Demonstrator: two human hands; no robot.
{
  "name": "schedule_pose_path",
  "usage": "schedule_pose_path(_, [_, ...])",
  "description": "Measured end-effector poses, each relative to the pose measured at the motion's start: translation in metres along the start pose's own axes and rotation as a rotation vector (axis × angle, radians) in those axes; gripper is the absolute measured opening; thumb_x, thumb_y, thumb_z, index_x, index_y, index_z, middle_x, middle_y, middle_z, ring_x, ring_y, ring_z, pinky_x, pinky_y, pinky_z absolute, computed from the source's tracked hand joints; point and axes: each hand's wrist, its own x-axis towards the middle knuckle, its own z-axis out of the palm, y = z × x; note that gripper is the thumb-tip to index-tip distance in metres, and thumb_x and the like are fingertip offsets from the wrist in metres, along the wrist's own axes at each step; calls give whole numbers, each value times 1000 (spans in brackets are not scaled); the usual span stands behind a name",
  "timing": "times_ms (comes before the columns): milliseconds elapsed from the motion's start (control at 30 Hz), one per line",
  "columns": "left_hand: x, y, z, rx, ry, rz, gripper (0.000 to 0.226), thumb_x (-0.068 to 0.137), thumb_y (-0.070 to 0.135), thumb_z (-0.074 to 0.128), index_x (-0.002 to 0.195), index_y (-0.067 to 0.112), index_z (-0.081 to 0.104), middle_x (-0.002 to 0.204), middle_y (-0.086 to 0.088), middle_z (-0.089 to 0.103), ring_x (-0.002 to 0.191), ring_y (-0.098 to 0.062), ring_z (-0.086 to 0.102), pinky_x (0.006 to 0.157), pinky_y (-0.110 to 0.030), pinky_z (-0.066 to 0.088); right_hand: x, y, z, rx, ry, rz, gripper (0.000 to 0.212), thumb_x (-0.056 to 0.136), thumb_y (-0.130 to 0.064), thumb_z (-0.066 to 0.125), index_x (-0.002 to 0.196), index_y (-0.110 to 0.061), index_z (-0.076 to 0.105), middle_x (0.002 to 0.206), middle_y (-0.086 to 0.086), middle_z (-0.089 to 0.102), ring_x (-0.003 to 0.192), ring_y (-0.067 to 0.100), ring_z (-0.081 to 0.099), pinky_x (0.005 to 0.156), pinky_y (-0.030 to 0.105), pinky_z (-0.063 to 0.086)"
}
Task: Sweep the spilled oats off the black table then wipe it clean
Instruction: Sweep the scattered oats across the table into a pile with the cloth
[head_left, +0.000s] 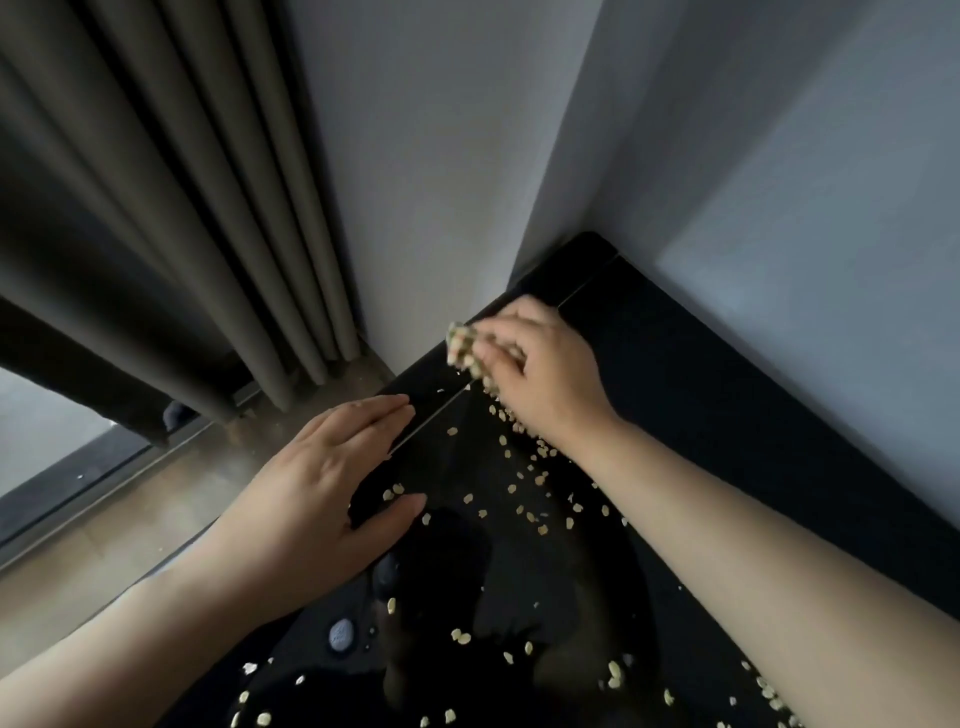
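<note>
Pale oat flakes (524, 483) lie scattered over the glossy black table (727, 415), from its far corner down to the near edge. My right hand (540, 374) rests edge-down on the table near the far left corner, fingers together, with a small heap of oats (462, 345) bunched against its fingertips at the table's left edge. My left hand (322, 483) is open and flat, palm down, at the left edge of the table, its thumb over the surface and its fingers just beyond the rim.
Grey curtains (182, 234) hang to the left, and white walls (779, 182) enclose the table's far corner and right side. A wooden floor (130, 519) lies below the left edge. The table top reflects dark shapes.
</note>
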Motion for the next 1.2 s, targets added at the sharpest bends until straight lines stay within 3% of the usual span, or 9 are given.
schedule_pose_path(100, [-8,-1,-4,8,7,-27,68,83,56,51,133,10,56,137,1,53,122,-11,49,104,-15,30,-35,-16,-15,106,-229,-26,18,88,-21,64,105,-22,72,92,-16,58,87,6,57,77,30,51])
schedule_pose_path(167, [-14,-2,-4,6,10,-42,68,82,55,51,132,9,57,136,0,54,122,-12,50,104,-14,31,-46,-19,-29,185,-274,30,17,88,-17,64,102,-21,73,90,-15,61,86,2,59,78,24,51])
schedule_pose_path(367, [-28,-1,-4,40,17,-57,70,82,56,50,132,8,56,136,-1,54,122,-11,47,104,-10,26,9,-8,-36,-4,128,90,23,93,-22,57,112,-15,68,104,-2,62,89,8,57,79,24,49])
schedule_pose_path(600, [-40,-3,-3,31,46,-84,71,82,56,49,133,7,55,135,-2,54,121,-15,51,102,-18,36,-7,-23,16,-61,81,40,24,93,-29,57,112,-19,68,104,-5,61,88,11,59,73,31,52])
schedule_pose_path(733, [-51,-5,-4,35,44,-91,72,83,58,49,135,8,53,137,-1,53,124,-16,51,104,-22,37,-60,-42,8,50,-109,-41,22,90,-25,62,110,-23,70,95,-11,60,86,9,57,71,29,52])
schedule_pose_path(867, [-61,-7,-5,40,49,-102,73,82,59,49,136,9,53,137,0,52,124,-15,51,104,-17,32,-88,-51,-14,140,-334,25,15,87,-18,65,98,-23,74,87,-15,61,80,4,59,71,25,50])
schedule_pose_path(933, [-65,-8,-4,41,53,-113,73,82,60,48,136,11,52,138,2,51,125,-14,49,103,-15,30,-81,-52,-24,202,-234,55,14,88,-15,63,97,-19,73,86,-13,62,81,4,60,73,27,52])
schedule_pose_path(1033, [-70,-6,-5,47,55,-130,74,81,61,47,137,12,52,139,3,50,126,-12,48,104,-17,32,-46,-50,-22,72,36,17,18,90,-18,59,103,-15,71,92,-5,62,83,9,59,73,26,51])
schedule_pose_path(1200, [-75,-5,-6,64,54,-142,74,82,61,46,137,12,52,139,3,51,126,-14,49,103,-20,34,-4,-42,26,-128,122,158,25,95,-28,53,111,-17,67,112,1,59,94,21,60,75,36,52])
